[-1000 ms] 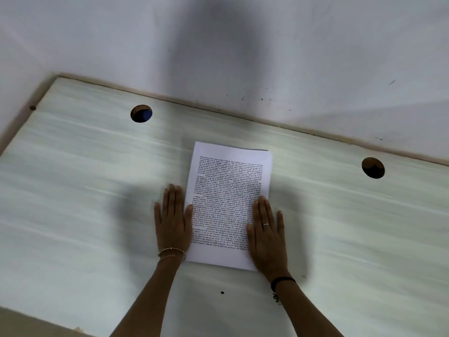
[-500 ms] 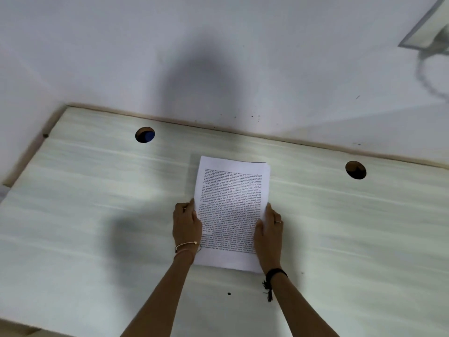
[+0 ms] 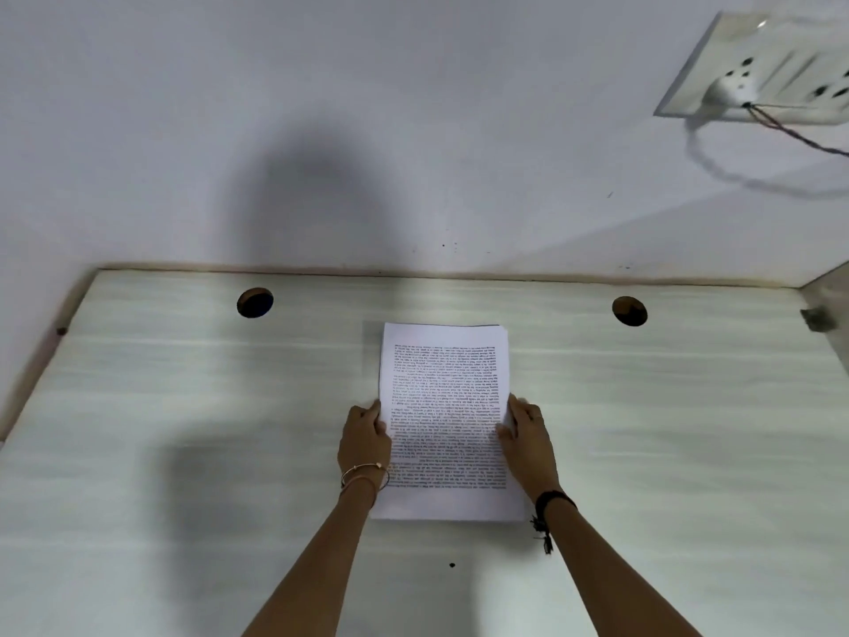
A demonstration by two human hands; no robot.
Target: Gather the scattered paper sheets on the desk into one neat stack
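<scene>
One stack of printed paper sheets (image 3: 444, 406) lies in the middle of the pale wooden desk (image 3: 183, 406), its text upside down to me. My left hand (image 3: 364, 441) grips the stack's left edge, thumb on top and fingers curled at the side. My right hand (image 3: 527, 441) grips the right edge the same way. A few sheet edges show slightly offset at the stack's top right corner. No loose sheets are visible elsewhere on the desk.
Two round cable holes (image 3: 255, 302) (image 3: 629, 310) sit near the desk's back edge, against a white wall. A socket panel (image 3: 762, 71) with a plugged cable is on the wall at upper right. A small dark spot (image 3: 452, 565) marks the desk near me.
My hands went from lying flat beside the stack to curling around its left and right edges. The camera tilted up, so more wall and the socket panel show.
</scene>
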